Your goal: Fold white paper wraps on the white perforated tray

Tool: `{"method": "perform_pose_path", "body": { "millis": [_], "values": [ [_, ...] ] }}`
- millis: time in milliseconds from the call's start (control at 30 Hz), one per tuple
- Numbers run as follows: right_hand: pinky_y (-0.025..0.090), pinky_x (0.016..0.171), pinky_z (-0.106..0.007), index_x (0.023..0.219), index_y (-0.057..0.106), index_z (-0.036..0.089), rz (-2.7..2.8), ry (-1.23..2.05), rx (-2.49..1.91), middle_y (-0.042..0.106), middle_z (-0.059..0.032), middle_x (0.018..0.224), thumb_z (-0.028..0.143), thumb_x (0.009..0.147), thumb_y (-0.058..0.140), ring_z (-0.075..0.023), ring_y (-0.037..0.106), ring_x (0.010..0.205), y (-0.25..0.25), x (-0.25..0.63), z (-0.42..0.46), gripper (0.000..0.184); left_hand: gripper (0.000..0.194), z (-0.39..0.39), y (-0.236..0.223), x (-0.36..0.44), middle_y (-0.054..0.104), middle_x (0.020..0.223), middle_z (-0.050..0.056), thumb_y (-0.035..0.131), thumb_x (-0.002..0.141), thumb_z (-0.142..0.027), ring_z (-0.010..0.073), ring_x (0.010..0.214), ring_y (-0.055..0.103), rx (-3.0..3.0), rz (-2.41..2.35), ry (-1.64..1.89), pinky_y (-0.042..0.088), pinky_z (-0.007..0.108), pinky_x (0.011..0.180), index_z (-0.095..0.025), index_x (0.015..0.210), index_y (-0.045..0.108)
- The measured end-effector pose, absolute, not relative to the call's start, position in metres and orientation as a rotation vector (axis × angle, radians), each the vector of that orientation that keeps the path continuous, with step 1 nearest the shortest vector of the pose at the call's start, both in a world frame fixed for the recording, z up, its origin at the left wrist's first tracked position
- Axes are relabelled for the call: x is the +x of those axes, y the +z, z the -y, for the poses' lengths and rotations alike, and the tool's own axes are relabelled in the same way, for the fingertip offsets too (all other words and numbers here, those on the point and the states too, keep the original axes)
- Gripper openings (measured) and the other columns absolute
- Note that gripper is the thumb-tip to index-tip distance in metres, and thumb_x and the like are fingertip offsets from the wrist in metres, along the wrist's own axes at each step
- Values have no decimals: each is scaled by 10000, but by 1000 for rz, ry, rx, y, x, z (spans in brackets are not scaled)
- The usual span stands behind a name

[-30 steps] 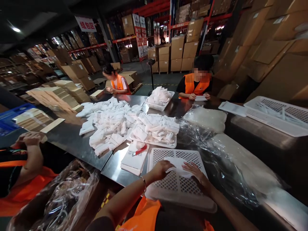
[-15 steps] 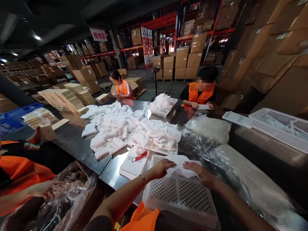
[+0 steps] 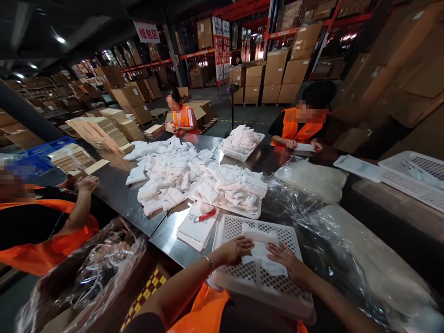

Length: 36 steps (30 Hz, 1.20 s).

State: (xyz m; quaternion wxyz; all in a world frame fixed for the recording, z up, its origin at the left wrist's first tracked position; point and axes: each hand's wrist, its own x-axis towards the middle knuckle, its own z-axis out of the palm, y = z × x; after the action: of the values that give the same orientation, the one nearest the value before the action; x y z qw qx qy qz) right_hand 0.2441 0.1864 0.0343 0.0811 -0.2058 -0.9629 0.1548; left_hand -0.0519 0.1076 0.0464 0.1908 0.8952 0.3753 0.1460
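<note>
A thin white bag (image 3: 260, 253), partly folded along its far edge, lies on a white plastic basket (image 3: 236, 273) whose lattice face is up. My left hand (image 3: 236, 249) grips the bag's left edge with bent fingers; its thumb is hidden. On the right side of the bag, my right hand (image 3: 282, 259) rests with fingers stretched and a little apart. Left of the basket sits a stack of flat white bags (image 3: 194, 229) with a red-handled tool (image 3: 207, 214) on top. Beyond it, a heap of folded white packets (image 3: 173, 175) spreads over the table and a white tray (image 3: 255, 214).
Clear plastic sacks (image 3: 364, 249) cover the table's right side. Another packet-filled basket (image 3: 243, 150) stands farther back. Co-workers in orange vests sit at the left (image 3: 48, 222), far side (image 3: 185, 118) and right (image 3: 301, 122). A plastic-lined carton (image 3: 93, 277) stands at lower left.
My hands have drawn the white bag nearer over the basket, and its far edge now looks folded. The left co-worker's hand has risen from the lined carton. The view has shifted slightly.
</note>
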Motion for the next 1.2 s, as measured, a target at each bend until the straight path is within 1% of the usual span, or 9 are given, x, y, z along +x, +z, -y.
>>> {"method": "perform_pose_path", "body": {
  "millis": [100, 167, 267, 333, 567, 800, 1000, 1100, 1200],
  "values": [
    [326, 1102, -592, 1146, 687, 280, 2657, 849, -766, 638, -84, 1248, 345, 919, 415, -267, 541, 1236, 46, 246, -179, 359, 320, -92, 48, -48, 632, 1272, 86, 553, 847, -184, 210, 1294, 486, 2322, -1136, 655, 217, 444, 1167, -198, 1155, 639],
    [447, 1030, -535, 1026, 738, 247, 2361, 981, -970, 695, -105, 1134, 526, 886, 452, -290, 622, 1118, 48, 244, -168, 423, 262, -81, 47, -41, 699, 1121, 70, 472, 923, -296, 202, 1154, 585, 2057, -1349, 897, 288, 455, 1120, -211, 1078, 666],
    [571, 800, -419, 812, 740, 209, 1921, 1060, -1264, 740, -119, 892, 706, 818, 413, -290, 689, 878, 44, 234, -151, 594, 477, -73, 43, -28, 718, 904, 92, 304, 977, -449, 205, 883, 651, 1568, -1617, 1125, 480, 378, 869, -170, 852, 670],
    [563, 700, -379, 734, 700, 199, 1753, 995, -1399, 726, -112, 764, 754, 786, 390, -278, 681, 758, 39, 225, -142, 638, 568, -74, 40, -19, 697, 782, 86, 252, 970, -537, 196, 757, 636, 1391, -1650, 1182, 492, 328, 737, -165, 753, 623],
    [449, 569, -359, 734, 628, 202, 1733, 614, -1631, 690, -152, 706, 743, 820, 244, -285, 637, 634, 30, 207, -142, 669, 598, -86, 38, -4, 619, 668, 62, 138, 972, -575, 187, 639, 572, 1420, -1894, 1081, 414, 308, 636, -203, 680, 505],
    [370, 524, -335, 792, 660, 188, 1906, 368, -1737, 688, -152, 680, 621, 894, 134, -255, 617, 565, 22, 204, -146, 689, 453, -94, 30, -1, 639, 744, 90, 199, 998, -416, 240, 704, 608, 1417, -2063, 966, 400, 332, 637, -212, 762, 527],
    [354, 514, -327, 728, 635, 210, 1968, 315, -1765, 669, -114, 636, 554, 916, 222, -243, 611, 561, 22, 201, -151, 569, 383, -97, 40, -7, 673, 787, 109, 290, 995, -321, 242, 735, 640, 1482, -2145, 774, 436, 326, 662, -169, 826, 598],
    [397, 504, -329, 840, 650, 182, 1950, 274, -1774, 685, -124, 705, 520, 922, 274, -247, 621, 581, 28, 199, -154, 512, 325, -96, 51, -10, 680, 874, 137, 339, 978, -286, 258, 805, 651, 1609, -2203, 729, 482, 353, 707, -119, 1020, 615],
    [520, 704, -415, 1156, 600, 113, 2016, -20, -1589, 680, -203, 1039, 415, 925, 361, -310, 660, 885, 33, 188, -158, 450, 410, -105, 61, -5, 618, 1171, 174, 431, 930, -205, 287, 1063, 594, 1886, -2239, 903, 488, 428, 882, -106, 1325, 472]
  ]
}}
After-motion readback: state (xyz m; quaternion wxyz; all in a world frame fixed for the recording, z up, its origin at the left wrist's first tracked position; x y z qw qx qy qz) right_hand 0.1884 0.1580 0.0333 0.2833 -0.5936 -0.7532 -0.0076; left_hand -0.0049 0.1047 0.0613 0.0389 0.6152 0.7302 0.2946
